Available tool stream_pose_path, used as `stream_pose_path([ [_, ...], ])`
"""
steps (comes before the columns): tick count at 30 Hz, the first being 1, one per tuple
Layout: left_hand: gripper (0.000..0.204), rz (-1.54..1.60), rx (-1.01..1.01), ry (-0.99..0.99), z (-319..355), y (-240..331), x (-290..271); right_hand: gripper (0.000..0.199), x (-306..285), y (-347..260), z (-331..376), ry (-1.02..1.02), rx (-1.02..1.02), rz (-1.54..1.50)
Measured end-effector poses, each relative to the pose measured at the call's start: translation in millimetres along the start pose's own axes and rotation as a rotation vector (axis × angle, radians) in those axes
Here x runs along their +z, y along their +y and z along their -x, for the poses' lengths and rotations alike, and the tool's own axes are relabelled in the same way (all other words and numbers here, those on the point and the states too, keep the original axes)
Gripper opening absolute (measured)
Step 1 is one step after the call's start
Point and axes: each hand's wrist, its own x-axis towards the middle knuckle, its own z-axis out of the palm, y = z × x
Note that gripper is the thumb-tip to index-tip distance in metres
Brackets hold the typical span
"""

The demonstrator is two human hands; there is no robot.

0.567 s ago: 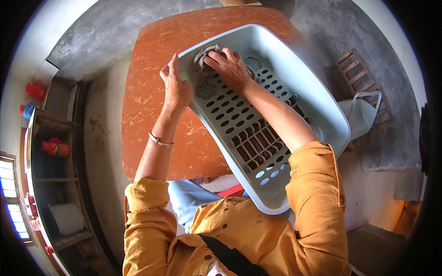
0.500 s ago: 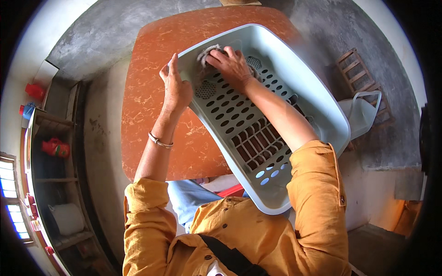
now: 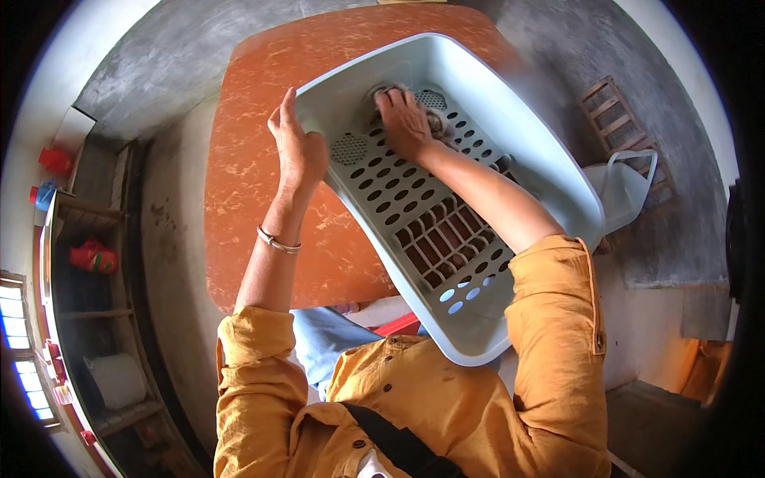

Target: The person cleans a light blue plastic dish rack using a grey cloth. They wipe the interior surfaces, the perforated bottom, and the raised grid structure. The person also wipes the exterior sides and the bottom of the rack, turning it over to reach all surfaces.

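A reddish marbled tabletop (image 3: pixel 263 151) is seen from above, with grey floor around it. Most of its right side is covered by a pale grey plastic basket (image 3: pixel 550 171), which is tilted with its near end propped against the person's lap and its far end resting on the tabletop. The basket's perforated bottom is turned up toward the camera, with round holes at the far end and oblong slots nearer the body.

The basket's left rim is steadied by the left hand (image 3: pixel 299 147); the fingers are held straight and together against the wall, and the thumb cannot be made out, so it cannot be told whether the grip is closed on the rim. A thin bracelet (image 3: pixel 277 241) is worn on that wrist.

Inside the basket, at its far end, a crumpled grey cloth (image 3: pixel 437 121) is pressed to the bottom by the right hand (image 3: pixel 405 121), fingers curled over it in a loose grip.

A white watering can (image 3: pixel 625 187) stands on the floor to the right, beside the basket.
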Motion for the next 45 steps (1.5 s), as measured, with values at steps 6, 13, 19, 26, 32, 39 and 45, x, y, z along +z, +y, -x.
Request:
stream_pose_path([
  [6, 0.073, 0.065, 0.077, 0.116, -7.5, -17.3, 9.2, 0.030, -12.9, -30.7, 32.6, -0.250, -0.219, -0.413],
  [13, 0.075, -0.009, 0.062, 0.068, -2.8, -18.0, 0.9, 0.027, -82.8, -9.0, 72.7, -0.687, -0.422, -0.724],
  [19, 0.075, -0.011, 0.059, 0.031, 5.8, -19.8, -0.2, 0.028, -98.6, 68.7, 64.8, -0.744, -0.305, -0.247],
  [26, 0.069, -0.004, 0.096, 0.026, -21.8, -43.8, 2.5, 0.031, -108.3, 67.1, 74.5, -0.646, -0.173, 0.036],
  [32, 0.074, -0.035, 0.090, 0.139, -25.1, -8.9, -0.5, 0.025, -119.8, 41.7, 77.8, -0.630, -0.048, -0.031],
  [39, 0.074, 0.414, -0.058, -0.393, 167.9, 41.2, -20.0, 0.022, -106.3, 44.9, 81.9, -0.439, -0.058, -0.298],
  [45, 0.045, 0.296, -0.227, -0.459, 95.5, 48.5, -44.4, 0.022, -126.4, -38.5, 41.6, -0.183, 0.177, -0.781],
])
